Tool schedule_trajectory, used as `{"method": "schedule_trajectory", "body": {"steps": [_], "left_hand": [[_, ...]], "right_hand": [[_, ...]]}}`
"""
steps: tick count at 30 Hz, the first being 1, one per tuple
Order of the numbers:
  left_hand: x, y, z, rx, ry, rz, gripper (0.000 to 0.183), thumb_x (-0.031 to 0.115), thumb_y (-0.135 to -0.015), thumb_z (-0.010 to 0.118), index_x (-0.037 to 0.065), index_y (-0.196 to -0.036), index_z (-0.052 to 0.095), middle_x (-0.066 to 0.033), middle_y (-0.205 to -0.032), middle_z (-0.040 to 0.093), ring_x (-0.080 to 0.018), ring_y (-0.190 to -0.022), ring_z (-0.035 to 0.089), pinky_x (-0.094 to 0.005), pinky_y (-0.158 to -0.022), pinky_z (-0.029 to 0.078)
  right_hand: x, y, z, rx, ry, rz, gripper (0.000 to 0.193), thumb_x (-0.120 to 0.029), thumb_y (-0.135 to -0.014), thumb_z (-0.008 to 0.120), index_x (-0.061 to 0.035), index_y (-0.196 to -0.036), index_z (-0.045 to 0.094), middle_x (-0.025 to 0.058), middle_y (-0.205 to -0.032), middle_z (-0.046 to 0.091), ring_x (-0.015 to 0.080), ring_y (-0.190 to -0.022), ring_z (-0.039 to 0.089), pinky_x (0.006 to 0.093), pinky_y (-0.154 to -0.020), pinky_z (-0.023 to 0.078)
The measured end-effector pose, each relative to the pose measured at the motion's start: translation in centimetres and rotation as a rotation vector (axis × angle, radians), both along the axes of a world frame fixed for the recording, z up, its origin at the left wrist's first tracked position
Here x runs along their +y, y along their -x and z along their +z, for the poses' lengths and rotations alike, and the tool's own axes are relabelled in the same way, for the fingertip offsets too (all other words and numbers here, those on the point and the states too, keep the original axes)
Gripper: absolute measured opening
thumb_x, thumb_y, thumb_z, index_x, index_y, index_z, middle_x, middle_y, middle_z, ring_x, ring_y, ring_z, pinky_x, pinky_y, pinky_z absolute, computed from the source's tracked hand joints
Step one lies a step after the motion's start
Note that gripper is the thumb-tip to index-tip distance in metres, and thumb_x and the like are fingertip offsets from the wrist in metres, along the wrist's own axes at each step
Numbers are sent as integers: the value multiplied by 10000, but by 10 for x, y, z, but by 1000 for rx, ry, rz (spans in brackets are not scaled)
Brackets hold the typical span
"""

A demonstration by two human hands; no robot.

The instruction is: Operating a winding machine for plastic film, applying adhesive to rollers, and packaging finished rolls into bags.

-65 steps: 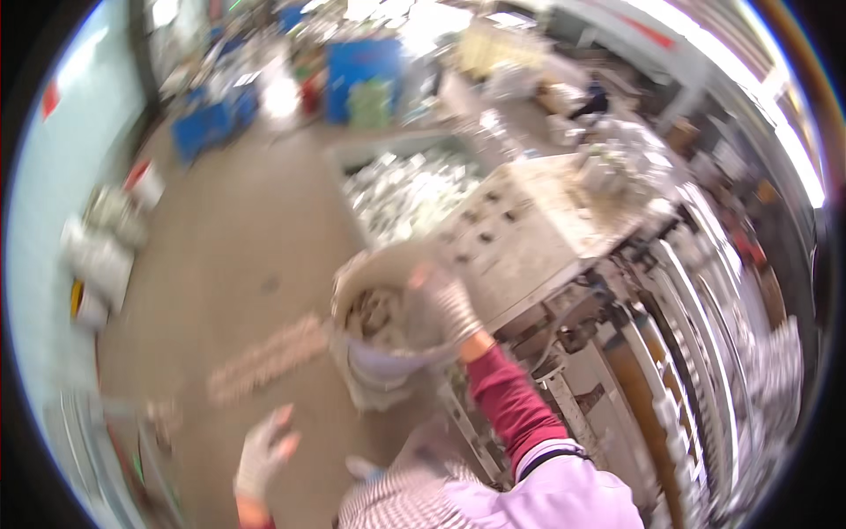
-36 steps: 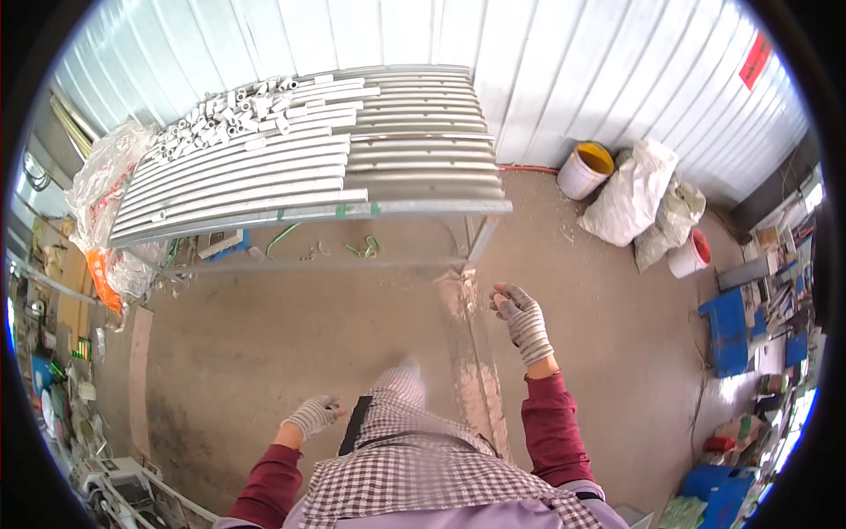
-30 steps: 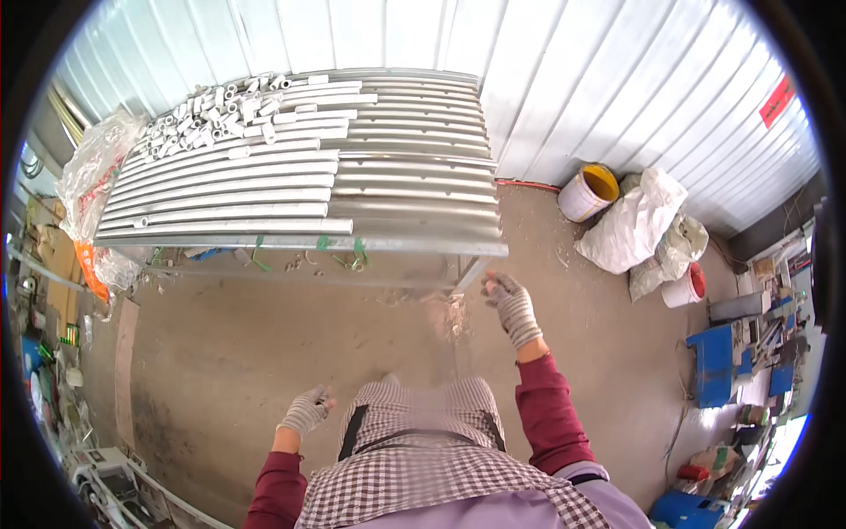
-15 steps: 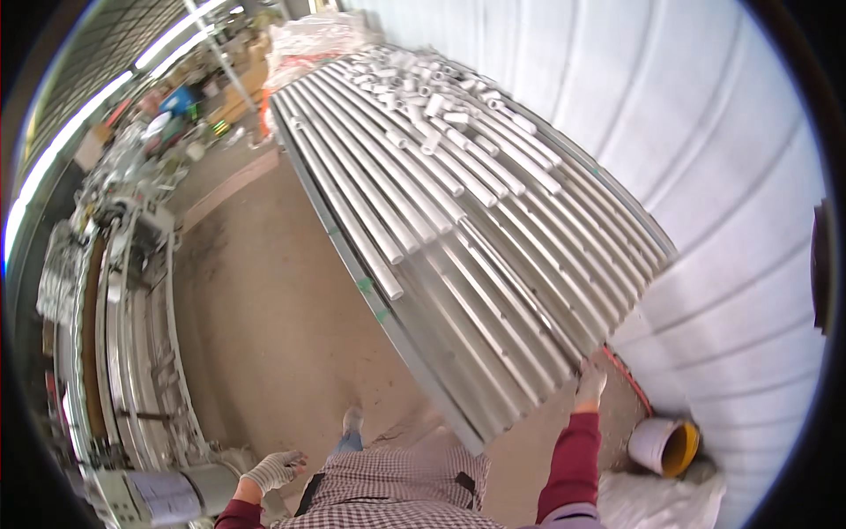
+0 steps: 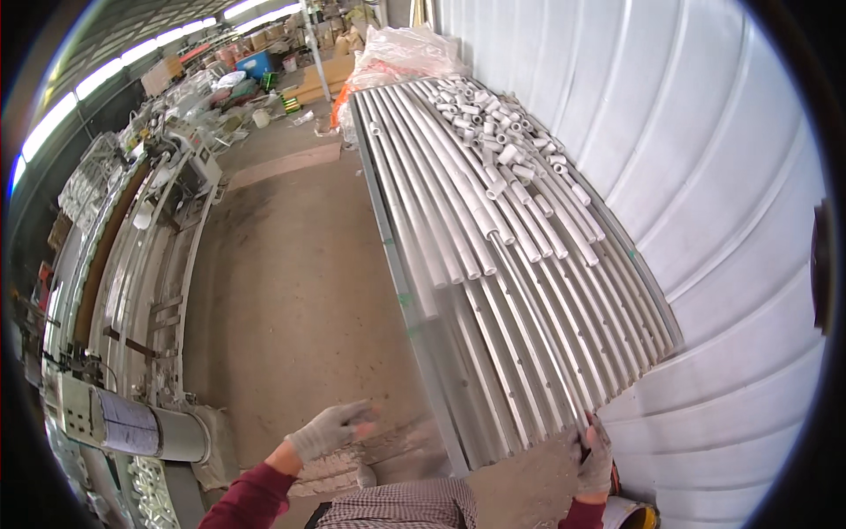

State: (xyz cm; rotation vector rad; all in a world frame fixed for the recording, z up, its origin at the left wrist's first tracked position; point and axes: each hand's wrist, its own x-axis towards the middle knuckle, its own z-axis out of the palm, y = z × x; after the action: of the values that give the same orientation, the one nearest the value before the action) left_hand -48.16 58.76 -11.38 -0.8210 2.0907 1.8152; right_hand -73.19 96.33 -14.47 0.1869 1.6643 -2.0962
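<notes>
At 5 o'clock in the head view, the right hand (image 5: 596, 457) in a knit glove rests against the near ends of the long grey channels on the metal rack (image 5: 529, 353); whether its fingers are clamped on one or only pressed against it I cannot tell. The rack runs from 5 o'clock up toward 12 o'clock along the white corrugated wall (image 5: 705, 176). White pipes (image 5: 441, 212) lie lengthwise on its farther half, and a heap of short pipe offcuts (image 5: 498, 128) sits on top toward 1 o'clock. Low at 6 o'clock the left hand (image 5: 328, 428) — also gloved — hovers over the concrete floor (image 5: 291, 264), fingers loosely spread, holding nothing, just beside the rack's near corner. A long machine (image 5: 123, 291) runs along 9 o'clock — well apart from the rack.
</notes>
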Motion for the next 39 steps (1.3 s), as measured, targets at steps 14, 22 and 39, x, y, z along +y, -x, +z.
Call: {"method": "schedule_trajectory", "body": {"steps": [14, 22, 39], "left_hand": [[-79, -119, 64, 412, -768, 542, 587, 204, -774, 696, 47, -1258, 405, -43, -863, 534, -128, -705, 541, -293, -644, 493], [-142, -216, -87, 176, -441, 624, 562, 53, -770, 691, 15, -1254, 409, -53, -865, 541, -139, -735, 557, -266, -560, 506], [-175, -159, -219, -1090, -110, 516, 309, 285, -816, 517, 272, -1106, 624, -28, -1075, 648, -248, -1022, 611, -513, -832, 430]], "right_hand": [[-314, -260, 69, 205, 473, 1425, 282, -235, -882, 555, -16, -1058, 579, 75, -896, 612, 164, -880, 587, 259, -787, 464], [-534, -163, -100, -215, -5, 1582, 501, -485, -898, 490, -18, -1056, 576, 153, -1028, 633, 283, -973, 614, 409, -813, 513], [-868, 78, -187, -409, -7, 746, 407, -530, -748, 666, -189, -675, 455, -21, -542, 478, 164, -482, 476, 332, -485, 426]]}}
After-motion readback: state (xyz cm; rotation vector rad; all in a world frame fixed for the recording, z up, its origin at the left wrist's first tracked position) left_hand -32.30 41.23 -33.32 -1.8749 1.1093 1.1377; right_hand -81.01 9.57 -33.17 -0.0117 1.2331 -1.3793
